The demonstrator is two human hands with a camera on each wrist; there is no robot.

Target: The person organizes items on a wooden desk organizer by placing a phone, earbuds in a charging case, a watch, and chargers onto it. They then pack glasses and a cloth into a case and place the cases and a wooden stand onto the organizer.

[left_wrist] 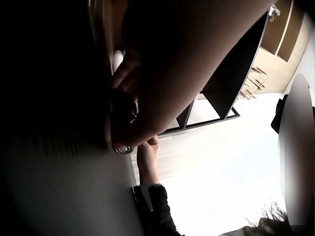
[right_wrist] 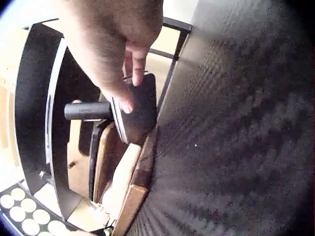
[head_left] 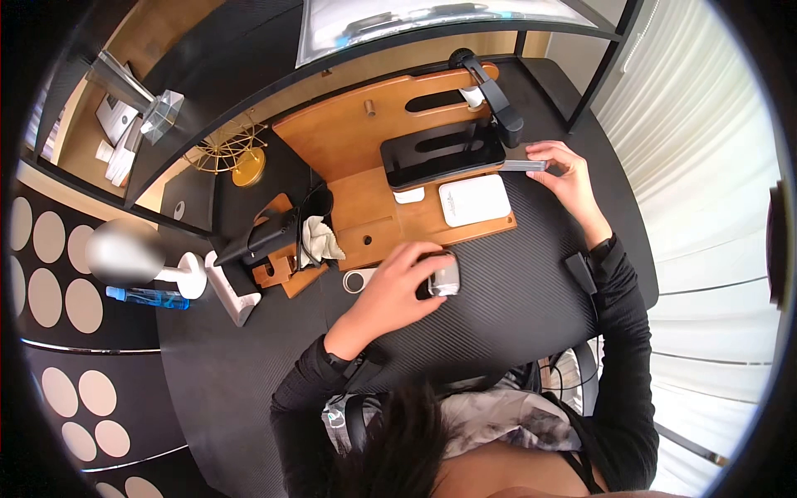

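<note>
My left hand (head_left: 397, 290) is low over the desk, fingers and thumb curled round a small rounded silver-and-black object (head_left: 446, 276). Its left side is hidden under the fingers. At the right end of a wooden desk organizer (head_left: 332, 137), my right hand (head_left: 569, 178) pinches a thin grey flat slab (head_left: 525, 165) between thumb and fingers. In the right wrist view this slab (right_wrist: 140, 110) has a dark face and rounded corners, and stands close over the organizer's edge. A black tray-like panel (head_left: 440, 153) leans on the organizer, left of the slab.
A white box (head_left: 475, 201) lies on the organizer's front ledge. A black jointed arm (head_left: 498, 104) rises behind the right hand. Left of the organizer are a grey cloth (head_left: 319, 241) and a white stand (head_left: 232, 290). A black-framed shelf (head_left: 274, 87) crosses the back.
</note>
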